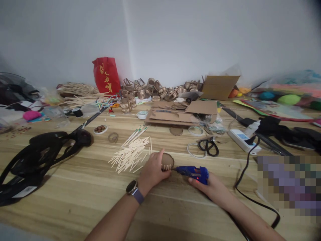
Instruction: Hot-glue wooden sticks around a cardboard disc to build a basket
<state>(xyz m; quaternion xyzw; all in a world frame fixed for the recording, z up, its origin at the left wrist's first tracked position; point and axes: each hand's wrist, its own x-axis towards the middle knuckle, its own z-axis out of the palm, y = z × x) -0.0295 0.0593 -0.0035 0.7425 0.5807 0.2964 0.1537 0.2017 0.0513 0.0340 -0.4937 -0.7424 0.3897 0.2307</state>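
My left hand (153, 170), with a watch on its wrist, grips a round cardboard disc (167, 159) by its left and lower side. Short pale sticks stand along the disc's lower edge. My right hand (210, 187) is wrapped round a blue glue gun (194, 173) with a small red light. The gun's nozzle points left and is close to the disc's right lower edge; whether it touches cannot be made out. Left of the disc lies a loose pile of short wooden sticks (130, 154).
Scissors (212, 147) and rings lie behind the glue gun. A power strip (243, 142) with a black cable is on the right. Cardboard sheets (173, 117), small stick baskets (150, 90) and a red bag (107, 75) stand at the back. A black strapped object (47, 147) lies left.
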